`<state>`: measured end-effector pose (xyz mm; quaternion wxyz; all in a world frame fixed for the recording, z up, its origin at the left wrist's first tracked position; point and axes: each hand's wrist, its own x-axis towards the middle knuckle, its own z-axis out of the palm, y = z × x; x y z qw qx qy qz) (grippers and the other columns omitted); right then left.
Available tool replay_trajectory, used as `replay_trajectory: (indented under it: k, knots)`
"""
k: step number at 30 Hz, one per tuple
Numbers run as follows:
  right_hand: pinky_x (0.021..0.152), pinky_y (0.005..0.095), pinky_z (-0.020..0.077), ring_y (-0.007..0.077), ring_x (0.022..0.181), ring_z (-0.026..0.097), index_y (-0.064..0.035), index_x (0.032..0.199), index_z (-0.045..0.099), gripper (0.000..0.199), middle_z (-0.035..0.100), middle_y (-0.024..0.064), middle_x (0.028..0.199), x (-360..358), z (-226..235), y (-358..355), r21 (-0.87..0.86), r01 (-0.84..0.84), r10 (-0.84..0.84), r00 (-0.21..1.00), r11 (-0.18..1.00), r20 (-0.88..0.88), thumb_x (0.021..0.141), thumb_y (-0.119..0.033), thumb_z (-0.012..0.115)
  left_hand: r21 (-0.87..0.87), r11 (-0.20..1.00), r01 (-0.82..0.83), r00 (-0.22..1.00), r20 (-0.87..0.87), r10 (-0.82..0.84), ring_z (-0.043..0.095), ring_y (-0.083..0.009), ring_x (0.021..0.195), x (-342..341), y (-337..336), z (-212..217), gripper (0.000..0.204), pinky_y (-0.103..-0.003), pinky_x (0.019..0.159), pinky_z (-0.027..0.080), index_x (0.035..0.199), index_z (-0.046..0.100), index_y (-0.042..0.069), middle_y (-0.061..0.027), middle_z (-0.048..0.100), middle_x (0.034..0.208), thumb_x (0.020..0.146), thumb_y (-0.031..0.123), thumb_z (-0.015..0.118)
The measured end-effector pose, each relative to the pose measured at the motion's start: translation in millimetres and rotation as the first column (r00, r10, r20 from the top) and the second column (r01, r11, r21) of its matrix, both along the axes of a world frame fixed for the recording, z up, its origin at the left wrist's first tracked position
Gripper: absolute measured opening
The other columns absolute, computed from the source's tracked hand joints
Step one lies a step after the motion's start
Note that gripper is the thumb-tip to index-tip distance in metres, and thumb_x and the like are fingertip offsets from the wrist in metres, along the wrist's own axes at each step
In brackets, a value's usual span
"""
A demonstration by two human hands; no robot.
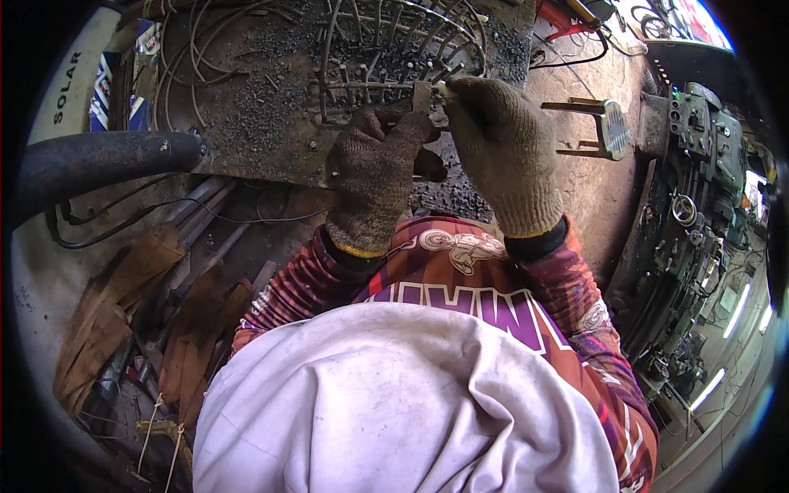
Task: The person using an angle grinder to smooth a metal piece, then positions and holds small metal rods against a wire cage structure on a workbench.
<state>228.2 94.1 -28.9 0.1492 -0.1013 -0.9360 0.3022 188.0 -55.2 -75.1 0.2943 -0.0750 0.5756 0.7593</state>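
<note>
Both my hands wear knitted work gloves and meet over the near edge of a dark metal worktable [255,140]. My left hand [374,160] is closed around a small flat metal piece [422,97], which stands up past its thumb. My right hand [503,148], just beside it, pinches a small pale piece [445,89] whose kind I cannot make out. The pale tip lies close to the flat piece; whether they touch I cannot tell. Directly beyond the hands is a frame of bent metal rods [394,49] with several short upright pegs.
Dark grit and coiled wire [197,49] lie on the worktable. A thick black hose [107,168] juts in from the left. At right are a metal bracket with two prongs [608,130] and a large green machine [699,164]. Brown cloths [123,287] hang below left.
</note>
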Motion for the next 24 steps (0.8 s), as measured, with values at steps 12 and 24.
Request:
replay_trajectory:
  k: [12,24]
  knots:
    - [0.075,0.0400,0.0610,0.0344,0.085,0.078,-0.0026,0.110,0.076,0.016,0.077,0.0199,0.095,-9.3,-5.6,-3.0,0.128,-0.078,0.085,0.995,0.989,-0.051,0.097,-0.009,0.071,-0.003,1.000,0.014,1.000,-0.019,-0.014,0.076,-0.0186,0.064,-1.8,-0.2,-1.4,0.039,-0.030,0.060,0.060,0.110,0.066,-0.006,-0.0148,0.079,0.084,0.101,0.031,0.076]
    - [0.075,0.0454,0.0603,0.0384,0.084,0.075,-0.0062,0.102,0.077,0.016,0.076,0.0172,0.091,13.3,2.7,23.6,-0.038,0.051,-0.050,0.999,0.998,0.017,0.094,-0.020,0.073,0.030,0.999,0.018,1.000,0.024,-0.019,0.075,-0.0192,0.060,7.4,-5.9,-5.0,0.021,-0.030,0.054,0.059,0.103,0.062,-0.002,-0.0153,0.078,0.085,0.097,0.012,0.076]
